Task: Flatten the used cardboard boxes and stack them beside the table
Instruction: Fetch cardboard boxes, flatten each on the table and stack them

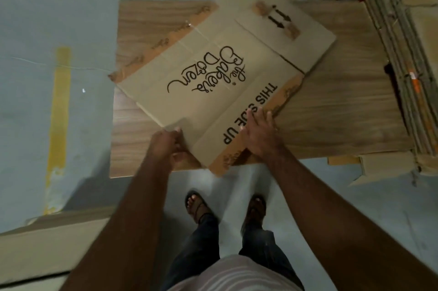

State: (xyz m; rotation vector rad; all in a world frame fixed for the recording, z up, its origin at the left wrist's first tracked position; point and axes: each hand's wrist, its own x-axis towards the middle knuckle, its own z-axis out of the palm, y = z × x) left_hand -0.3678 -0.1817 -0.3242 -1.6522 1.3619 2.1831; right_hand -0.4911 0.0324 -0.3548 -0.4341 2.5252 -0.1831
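One flattened box (213,82) lies skewed on the wooden table (331,120), its near edge pinched by the left hand (170,146) while the right hand (258,129) presses flat-fingered on its flap, so stacking on the pile (407,72) seems next.

A flattened cardboard box (213,77), printed "THIS SIDE UP", lies askew on the wooden desk (331,120), its near corner hanging over the desk's front edge. The left hand (170,146) grips the box's near edge, while the right hand (259,132) presses flat on its printed flap. A stack of flattened cardboard (407,72) stands at the desk's right side.
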